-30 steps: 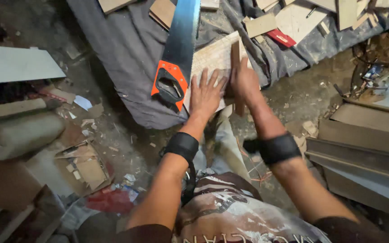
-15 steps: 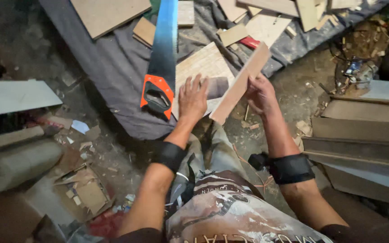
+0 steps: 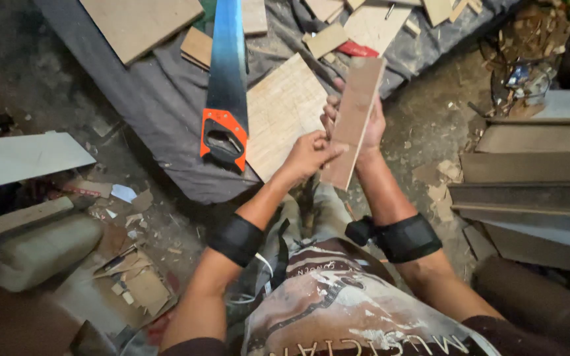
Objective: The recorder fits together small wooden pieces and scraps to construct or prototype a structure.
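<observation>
Both hands grip a narrow wooden strip (image 3: 354,118), lifted and tilted above a plywood board (image 3: 282,112): the left hand (image 3: 308,153) pinches its lower edge, the right hand (image 3: 357,125) wraps behind it. A handsaw (image 3: 225,79) with an orange handle lies just beside the board on the grey cloth (image 3: 159,99).

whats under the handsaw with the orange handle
The handsaw lies on a grey cloth, its blade edge beside a pale board. Whatever the cloth covers beneath the saw is hidden.
</observation>
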